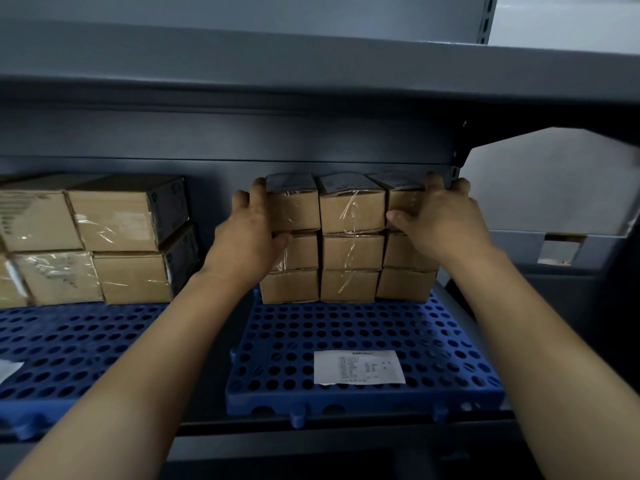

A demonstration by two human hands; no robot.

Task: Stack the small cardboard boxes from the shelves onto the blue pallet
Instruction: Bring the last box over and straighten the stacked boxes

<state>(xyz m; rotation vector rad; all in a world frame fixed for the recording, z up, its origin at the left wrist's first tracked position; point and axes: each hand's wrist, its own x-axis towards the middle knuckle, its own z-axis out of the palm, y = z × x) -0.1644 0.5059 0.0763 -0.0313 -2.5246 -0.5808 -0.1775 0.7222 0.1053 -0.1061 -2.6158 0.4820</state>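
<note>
A block of small cardboard boxes [351, 237], three wide and three high, stands at the back of a blue perforated pallet [363, 337] on the shelf. My left hand [251, 226] grips the left end of the top row, thumb on the front of the top left box [298, 207] and fingers round its side. At the other end my right hand [440, 216] grips the top right box [403, 199], its thumb on the front and its fingers over the top and right side. Between them sits the top middle box [351, 207].
Larger taped cardboard boxes [114, 237] are stacked two high on a second blue pallet [69, 344] at the left. A white paper label [358, 367] lies on the right pallet. A grey shelf board [311, 84] hangs close overhead, with an upright post [455, 168] at the right.
</note>
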